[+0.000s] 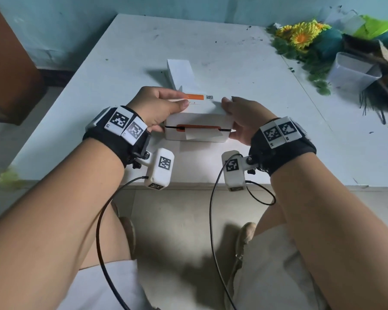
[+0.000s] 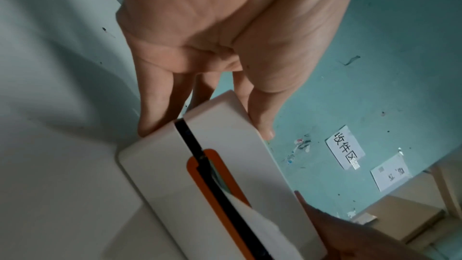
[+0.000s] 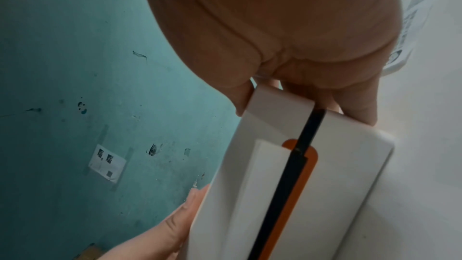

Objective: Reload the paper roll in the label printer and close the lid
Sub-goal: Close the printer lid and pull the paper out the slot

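Head view shows both hands flanking the small white plastic label printer point(image 1: 197, 128) near the front edge of the pale desk point(image 1: 126, 52). The left hand point(image 1: 159, 108) grips its left end, thumb on the lid, fingers down the side; the right hand point(image 1: 242, 117) clasps the right end likewise. An orange-banded sticker with a QR code point(image 1: 197, 97) tops the lid, its small print unreadable. White paper strip point(image 1: 192, 133) protrudes from the orange-rimmed slot; the lid seems nearly shut.

wall sign point(image 2: 346, 150): "收件区" | printer label point(image 1: 210, 97): QR code, unreadable
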`<state>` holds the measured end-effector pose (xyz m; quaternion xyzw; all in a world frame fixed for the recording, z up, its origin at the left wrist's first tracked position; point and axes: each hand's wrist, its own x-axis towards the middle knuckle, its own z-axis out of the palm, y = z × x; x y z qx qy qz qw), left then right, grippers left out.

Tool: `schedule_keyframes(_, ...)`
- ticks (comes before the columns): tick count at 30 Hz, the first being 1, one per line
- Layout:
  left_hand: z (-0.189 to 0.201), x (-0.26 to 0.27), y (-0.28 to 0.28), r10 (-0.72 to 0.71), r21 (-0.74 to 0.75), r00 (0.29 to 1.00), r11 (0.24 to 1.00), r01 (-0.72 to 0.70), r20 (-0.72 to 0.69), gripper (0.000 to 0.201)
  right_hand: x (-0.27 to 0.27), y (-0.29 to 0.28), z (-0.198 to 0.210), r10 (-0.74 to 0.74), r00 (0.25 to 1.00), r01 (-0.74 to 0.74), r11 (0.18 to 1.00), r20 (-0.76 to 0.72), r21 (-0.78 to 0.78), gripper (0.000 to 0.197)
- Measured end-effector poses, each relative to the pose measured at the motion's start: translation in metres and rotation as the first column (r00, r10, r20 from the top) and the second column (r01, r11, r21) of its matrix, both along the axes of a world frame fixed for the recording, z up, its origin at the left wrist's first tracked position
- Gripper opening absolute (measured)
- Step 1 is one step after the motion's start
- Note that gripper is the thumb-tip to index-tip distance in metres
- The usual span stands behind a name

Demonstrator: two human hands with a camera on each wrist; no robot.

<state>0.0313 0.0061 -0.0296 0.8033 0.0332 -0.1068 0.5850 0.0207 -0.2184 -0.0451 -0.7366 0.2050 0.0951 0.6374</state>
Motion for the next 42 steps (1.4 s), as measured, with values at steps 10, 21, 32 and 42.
schedule_keyframes(10, -0.012, 0.028, -0.002, 0.072, 0.02, 0.996, 0.997, -0.073, 0.052, 0.081, 0.053, -0.013, -0.027, -0.092, 0.995, 0.086, 0.989, 0.045, 0.123, 0.065)
schedule_keyframes(21, -0.028, 0.043, 0.005, -0.017, 0.064, 0.989, 0.998, 0.007, 0.149, 0.044, 0.042, 0.005, -0.013, -0.052, 0.995, 0.046, 0.996, 0.087, 0.074, 0.008)
schedule_keyframes(32, -0.035, 0.043, -0.009, 0.088, 0.25, 0.985, 0.96, -0.123, 0.148, 0.059, 0.044, 0.008, -0.016, -0.079, 0.991, 0.077, 0.997, 0.113, 0.02, 0.017)
schedule_keyframes(42, -0.029, 0.04, -0.007, 0.006, 0.298, 0.99, 0.953, -0.05, 0.144, 0.057, 0.036, 0.003, -0.022, 0.009, 0.985, -0.011, 1.0, 0.172, 0.008, 0.154)
